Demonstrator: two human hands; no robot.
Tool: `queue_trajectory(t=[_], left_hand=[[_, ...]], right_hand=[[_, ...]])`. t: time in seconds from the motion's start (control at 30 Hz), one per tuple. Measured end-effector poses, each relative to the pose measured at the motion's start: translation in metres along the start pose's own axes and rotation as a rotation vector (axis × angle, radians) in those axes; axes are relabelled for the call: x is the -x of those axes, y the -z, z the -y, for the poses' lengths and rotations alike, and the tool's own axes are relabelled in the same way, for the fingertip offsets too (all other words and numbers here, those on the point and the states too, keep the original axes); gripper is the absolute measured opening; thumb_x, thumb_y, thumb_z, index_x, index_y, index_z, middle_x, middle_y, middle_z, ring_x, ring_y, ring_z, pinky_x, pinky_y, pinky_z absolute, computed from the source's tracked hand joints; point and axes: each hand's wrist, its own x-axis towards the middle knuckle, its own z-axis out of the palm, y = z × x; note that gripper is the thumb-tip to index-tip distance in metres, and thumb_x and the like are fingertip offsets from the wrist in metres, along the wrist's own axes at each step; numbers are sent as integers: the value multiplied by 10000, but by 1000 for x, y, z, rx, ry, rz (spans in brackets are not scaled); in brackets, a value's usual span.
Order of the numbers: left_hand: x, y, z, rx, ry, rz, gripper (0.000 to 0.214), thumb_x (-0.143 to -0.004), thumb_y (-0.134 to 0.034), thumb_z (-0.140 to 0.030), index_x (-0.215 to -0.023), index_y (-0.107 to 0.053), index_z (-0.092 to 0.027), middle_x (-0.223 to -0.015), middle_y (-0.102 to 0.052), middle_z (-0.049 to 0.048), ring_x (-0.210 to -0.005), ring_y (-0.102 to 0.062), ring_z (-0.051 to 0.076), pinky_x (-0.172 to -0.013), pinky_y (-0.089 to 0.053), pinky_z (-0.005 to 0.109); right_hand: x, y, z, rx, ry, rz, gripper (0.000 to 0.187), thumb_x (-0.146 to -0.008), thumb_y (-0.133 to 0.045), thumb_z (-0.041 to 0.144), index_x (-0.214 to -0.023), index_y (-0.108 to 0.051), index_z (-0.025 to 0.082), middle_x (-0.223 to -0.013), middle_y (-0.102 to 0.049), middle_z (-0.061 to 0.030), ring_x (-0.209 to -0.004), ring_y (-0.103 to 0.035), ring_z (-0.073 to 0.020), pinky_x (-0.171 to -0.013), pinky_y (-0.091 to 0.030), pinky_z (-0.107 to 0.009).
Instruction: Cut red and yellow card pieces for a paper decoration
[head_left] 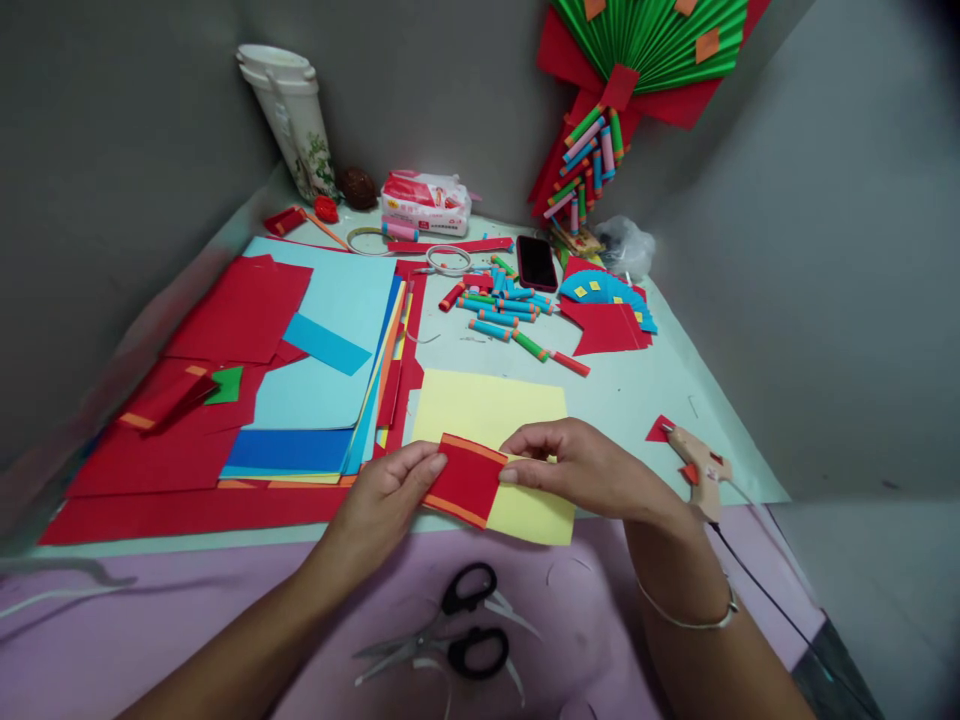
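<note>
Head view: both hands (390,485) hold orange-edged red paper (466,484).

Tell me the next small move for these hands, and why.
Probably curl the red paper into a tube: the left hand and right hand hold it at opposite sides, it is not yet rolled, and its orange-striped edges resemble the orange ends of the small tubes beyond.
</note>
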Motion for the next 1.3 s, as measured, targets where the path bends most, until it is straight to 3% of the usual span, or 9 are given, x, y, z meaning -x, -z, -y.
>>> queue_trajectory(t=[0.17, 0.33, 0.47, 0.6, 0.8, 1.03, 1.3], left_hand=[[1, 0, -1, -13, 15, -79, 363, -852, -587, -512, -991, -716, -203, -874, -744, 10, -818, -654, 208, -734, -502, 258], [2, -1, -3, 22, 74, -123, 388, -787, -669, -518, -986, -723, -189, -873, -753, 21, -877, -681, 241, -787, -530, 300], [4, -4, -2, 318, 183, 61, 416, -800, -680, -488, -1099, -698, -199, -939, -761, 39, -897, -717, 243, -821, -555, 344], [4, -5, 1, 451, 161, 164, 373, -834, -670, -426, -1122, -691, -188, -1028, -756, 71, -956, -712, 245, -879, -540, 364], [3, -4, -2, 304, 213, 134, 320, -838, -659, -433, -1051, -693, -197, -1052, -741, 40, -820, -737, 203, -790, -537, 291], [10, -8, -8, 77, 98, 35, 276, -855, -590, -444, -723, -573, -202, -760, -648, -36, -784, -735, 223, -656, -505, 250], [13, -7, -11, 98, 57, 78, 266, -857, -591, -394, -669, -528, -216, -706, -588, -55, -795, -721, 209, -673, -509, 242]], right_hand=[[-4, -10, -1, 26, 52, -96, 269, -805, -713, 410, -995, -689, 220, -853, -650, 2, -746, -549, -138, -630, -418, -226], [-10, -17, -1, 91, -31, -170, 121, -822, -669, 322, -855, -677, 206, -706, -624, 29, -616, -505, -109, -527, -353, -214], [-13, -16, -4, 55, -44, -175, 118, -825, -654, 318, -861, -679, 208, -753, -646, 22, -636, -524, -110, -539, -369, -212], [-13, -15, -5, 74, -51, -169, 129, -829, -650, 328, -863, -676, 207, -750, -644, 28, -629, -514, -108, -540, -362, -215], [-12, -14, -6, 159, -6, -181, 129, -848, -646, 325, -873, -673, 202, -748, -653, 19, -646, -529, -118, -567, -365, -229], [-13, -20, -5, 135, 145, -276, 78, -857, -658, 286, -849, -705, 225, -870, -710, -2, -801, -611, -150, -714, -439, -245], [-14, -19, -3, 52, 44, -244, 137, -851, -650, 324, -802, -702, 207, -778, -687, 2, -715, -585, -140, -644, -437, -238]])
